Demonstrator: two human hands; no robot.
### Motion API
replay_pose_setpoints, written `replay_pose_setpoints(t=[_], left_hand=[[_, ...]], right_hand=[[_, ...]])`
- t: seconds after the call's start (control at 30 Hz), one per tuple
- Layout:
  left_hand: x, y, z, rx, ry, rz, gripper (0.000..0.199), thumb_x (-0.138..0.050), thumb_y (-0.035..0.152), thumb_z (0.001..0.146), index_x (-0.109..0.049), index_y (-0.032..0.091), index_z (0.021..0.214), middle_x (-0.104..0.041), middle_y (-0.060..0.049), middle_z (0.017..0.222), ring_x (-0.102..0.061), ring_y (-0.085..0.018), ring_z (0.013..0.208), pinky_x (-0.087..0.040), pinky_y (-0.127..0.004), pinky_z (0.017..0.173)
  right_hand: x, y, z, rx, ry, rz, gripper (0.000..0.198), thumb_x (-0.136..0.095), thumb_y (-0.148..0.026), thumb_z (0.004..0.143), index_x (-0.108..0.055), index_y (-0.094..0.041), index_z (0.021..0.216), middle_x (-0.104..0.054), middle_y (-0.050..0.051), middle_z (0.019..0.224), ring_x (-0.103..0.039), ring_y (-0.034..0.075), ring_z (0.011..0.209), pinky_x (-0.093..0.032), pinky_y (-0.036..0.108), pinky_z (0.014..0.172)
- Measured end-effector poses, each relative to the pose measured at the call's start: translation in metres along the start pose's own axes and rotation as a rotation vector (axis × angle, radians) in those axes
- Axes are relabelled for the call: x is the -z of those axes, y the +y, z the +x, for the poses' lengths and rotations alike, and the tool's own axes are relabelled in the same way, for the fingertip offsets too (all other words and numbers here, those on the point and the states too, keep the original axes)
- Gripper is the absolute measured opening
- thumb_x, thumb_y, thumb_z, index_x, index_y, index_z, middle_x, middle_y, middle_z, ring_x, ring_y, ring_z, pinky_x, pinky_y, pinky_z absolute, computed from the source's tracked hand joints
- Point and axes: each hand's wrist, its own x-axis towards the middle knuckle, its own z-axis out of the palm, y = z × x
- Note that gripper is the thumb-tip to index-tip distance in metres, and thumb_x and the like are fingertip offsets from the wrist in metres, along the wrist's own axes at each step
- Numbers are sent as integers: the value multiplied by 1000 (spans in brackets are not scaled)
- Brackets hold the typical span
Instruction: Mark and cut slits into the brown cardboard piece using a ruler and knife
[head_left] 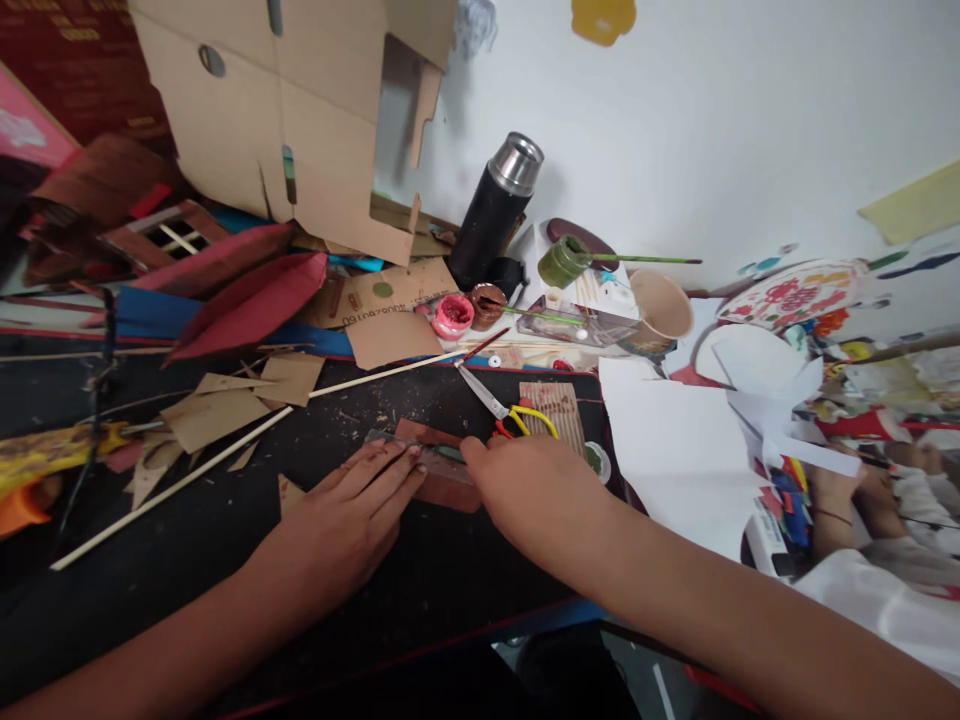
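Note:
A reddish-brown painted cardboard piece [448, 492] lies on the black table mat between my hands. My left hand [352, 505] rests flat on its left part, fingers stretched out, pressing on what looks like a clear ruler [381, 436]. At the piece's right end, my right hand [536, 490] is closed, thumb and fingers pinched; what it holds is hidden. A narrow greenish strip [450, 454] shows beside its fingertips. Just beyond my right hand lie scissors [487, 392] with yellow and red handles, next to a corrugated cardboard piece [555, 410].
Cardboard scraps [217, 415] and a long thin stick [180, 485] lie on the left. Behind stand paint jars [453, 316], a black thermos [487, 220] and a paper cup [661, 308]. White paper [667, 440] covers the right side, where another person's arm [831, 515] shows.

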Motion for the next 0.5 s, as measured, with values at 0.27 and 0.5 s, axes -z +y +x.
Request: replay_pose_setpoints(t=[0.27,0.5], left_hand=[[2,0,1,-13,-16,25,49,-48,15,98,-63,14,145,-66,-14,149,-58,-31,140,-47,-51,119],[3,2,2,15,-31,34,47,-46,16,99,-65,14,143,-68,-13,147,-59,-32,138,-47,-52,119]], right_hand=[[8,3,4,18,-34,-1,23,-55,-8,95,-68,-12,113,-78,18,83,-80,34,85,-58,37,65],[9,2,4,31,-39,-7,26,-57,-10,96,-69,-10,118,-80,20,88,-81,33,86,-60,38,67]])
